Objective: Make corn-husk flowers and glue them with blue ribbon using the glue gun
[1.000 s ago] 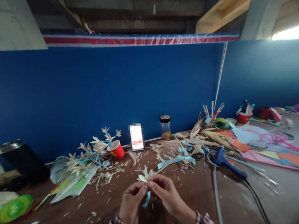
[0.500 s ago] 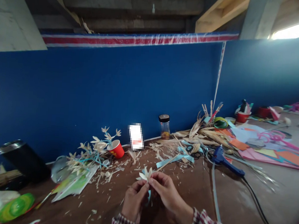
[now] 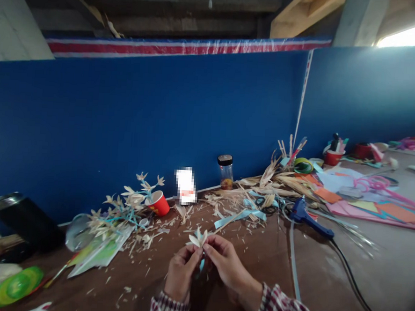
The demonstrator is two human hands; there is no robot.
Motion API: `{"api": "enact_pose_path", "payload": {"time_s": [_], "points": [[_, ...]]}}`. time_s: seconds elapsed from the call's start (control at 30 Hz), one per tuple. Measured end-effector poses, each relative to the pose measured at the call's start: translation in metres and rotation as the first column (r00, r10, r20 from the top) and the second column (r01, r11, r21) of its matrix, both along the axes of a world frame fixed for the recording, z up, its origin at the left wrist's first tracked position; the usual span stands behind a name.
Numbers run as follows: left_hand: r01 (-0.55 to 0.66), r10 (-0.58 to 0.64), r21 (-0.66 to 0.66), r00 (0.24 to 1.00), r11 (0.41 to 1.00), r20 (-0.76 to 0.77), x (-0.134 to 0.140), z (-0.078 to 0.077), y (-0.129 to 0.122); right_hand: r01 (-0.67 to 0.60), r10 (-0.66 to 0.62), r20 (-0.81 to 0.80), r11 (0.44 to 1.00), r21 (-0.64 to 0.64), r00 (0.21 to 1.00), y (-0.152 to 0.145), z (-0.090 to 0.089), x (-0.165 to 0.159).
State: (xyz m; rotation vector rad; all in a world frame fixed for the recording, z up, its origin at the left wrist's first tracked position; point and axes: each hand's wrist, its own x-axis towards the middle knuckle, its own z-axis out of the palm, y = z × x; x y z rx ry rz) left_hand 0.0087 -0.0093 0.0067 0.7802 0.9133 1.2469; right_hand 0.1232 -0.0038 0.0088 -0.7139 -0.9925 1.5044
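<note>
A pale flower of dried husk petals (image 3: 197, 239) stands upright between my two hands, over the brown table. My left hand (image 3: 182, 270) is closed, pinching the flower's base between thumb and fingers. From the other side my right hand (image 3: 227, 260) pinches a petal near the base with thumb and forefinger. A strip of light blue ribbon (image 3: 201, 265) hangs below the flower between the hands. The exact grip at the base is partly hidden by the fingers.
Finished husk flowers (image 3: 119, 211) lie by a tipped red paper cup (image 3: 158, 202). A lidded jar (image 3: 225, 172) and a blurred-out white panel (image 3: 186, 186) stand behind. A blue glue gun (image 3: 311, 219) with its cord lies right, near husks (image 3: 286, 181) and coloured paper (image 3: 376, 210). Scraps litter the table.
The whole view has shifted slightly, so things appear a little further left and higher. Both hands keep their hold on the flower, with only slight finger movement.
</note>
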Motion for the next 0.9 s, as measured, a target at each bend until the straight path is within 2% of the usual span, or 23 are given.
{"api": "enact_pose_path", "payload": {"time_s": [0.27,0.47,0.7,0.9], "points": [[-0.082,0.080,-0.002,0.977,0.997,-0.198,0.002,0.004,0.000,0.049,-0.050,-0.010,0.997,-0.059,0.999,0.000,0.001,-0.004],[-0.009,0.008,-0.060,1.000,0.998,-0.029,0.004,0.000,0.002,0.043,-0.044,-0.017,0.998,-0.054,0.999,0.000,0.003,-0.003],[-0.170,0.168,-0.053,0.985,0.984,-0.045,0.008,0.007,0.000,0.108,-0.108,0.003,0.993,-0.057,0.994,0.003,-0.001,-0.002],[-0.260,0.258,-0.053,0.965,0.964,-0.040,-0.005,0.007,0.007,0.130,-0.129,0.023,0.989,-0.072,0.991,0.002,0.000,-0.001]]}}
